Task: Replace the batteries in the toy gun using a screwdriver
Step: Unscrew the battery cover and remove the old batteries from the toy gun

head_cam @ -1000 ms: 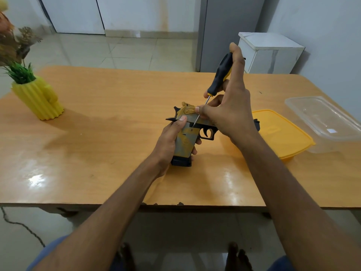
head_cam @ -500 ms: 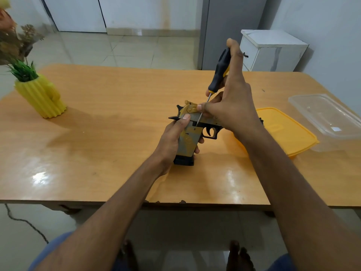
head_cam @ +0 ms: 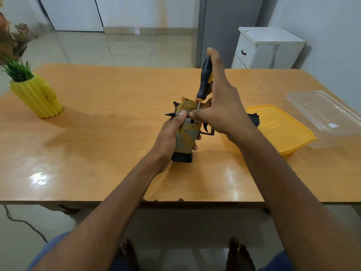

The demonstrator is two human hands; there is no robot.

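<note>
Upright over the table [head_cam: 97, 145], gun [head_cam: 186, 133] braced by left hand [head_cam: 170, 137] wrapped round its grip, steadying it. Right hand [head_cam: 218, 106] clasps screwdriver [head_cam: 204, 79], tip down on gun's side, likely at the cover screw.

A wooden table [head_cam: 97, 145] with a glossy orange-brown top fills the middle of the view, bright patches of light reflected on its near side. Beyond it lies a floor [head_cam: 121, 49] of pale, shiny tiles running to white walls with a low skirting (one wall shows a faint brownish vertical stain). A white door [head_cam: 72, 12] stands at the far left. A grey panel [head_cam: 228, 28] rises behind the table, and just right of it sits a small white cabinet [head_cam: 269, 49] with a dark drawer handle, against the pale right-hand wall [head_cam: 328, 36]. A dark cable [head_cam: 23, 222] trails over the floor under the table's left end.
</note>
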